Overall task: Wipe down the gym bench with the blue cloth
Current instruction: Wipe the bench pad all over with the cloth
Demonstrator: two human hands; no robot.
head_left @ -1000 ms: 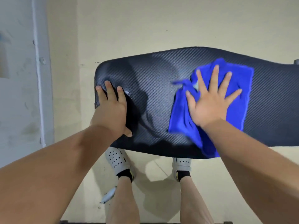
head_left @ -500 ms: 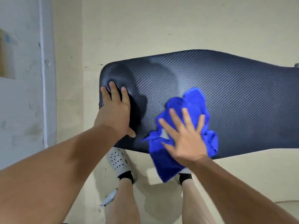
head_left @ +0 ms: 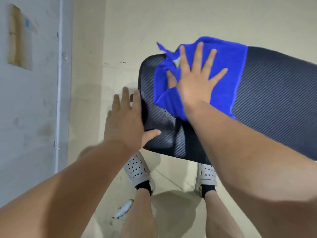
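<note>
Head view: cloth (head_left: pixel 229 76), pressed under the spread right hand (head_left: pixel 195 83), has been swept from the near edge of the bench (head_left: pixel 274 103) to its far left, the left end being steadied by the straight-fingered left hand (head_left: pixel 125 122) and judged nearly wiped.

Soft even light, slight motion blur

Beige floor (head_left: pixel 171 23) meets pale scuffed wall (head_left: pixel 34 117).
</note>
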